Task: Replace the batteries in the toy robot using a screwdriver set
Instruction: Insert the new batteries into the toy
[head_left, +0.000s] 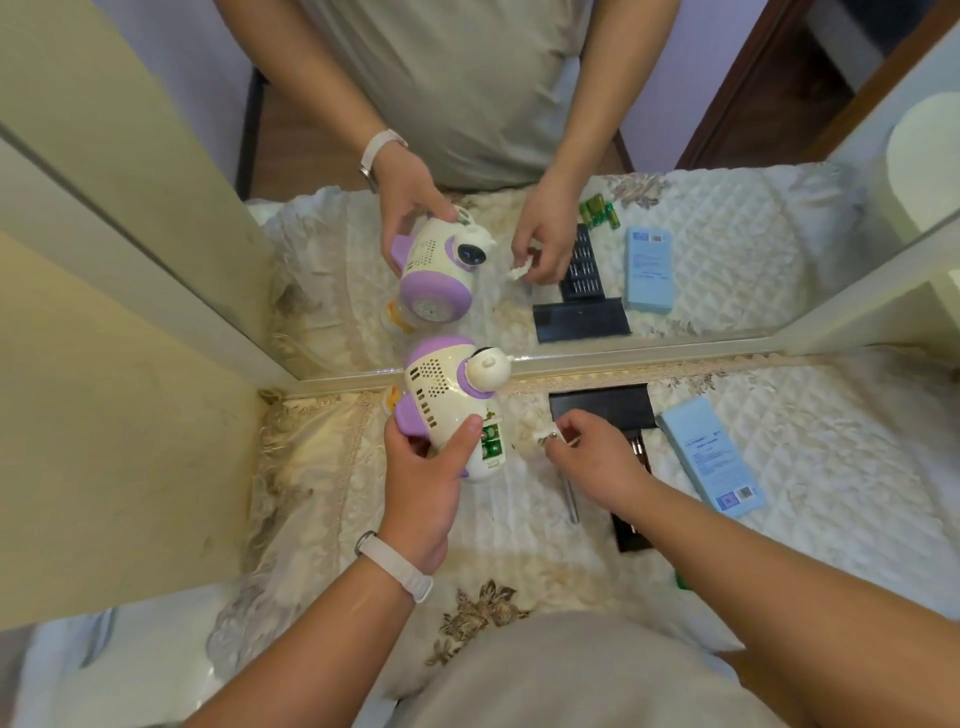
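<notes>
My left hand (423, 478) grips the cream and purple toy robot (441, 395), lifted and tipped on its side close to the mirror. Its battery compartment (492, 441) is open, with green batteries showing inside. To the right of the toy, my right hand (592, 457) pinches a small cream piece (548, 435), likely the battery cover. A metal screwdriver (570, 496) lies on the cloth below my right hand. The black screwdriver set tray (631, 530) lies partly under my right forearm, and its black lid (600, 405) rests by the mirror.
A light blue box (709, 457) lies at the right on the quilted cream cloth (322, 493). A large mirror (727, 249) stands right behind the toy and repeats the scene, with spare green batteries showing in it. A cream wall panel (104, 415) closes the left side.
</notes>
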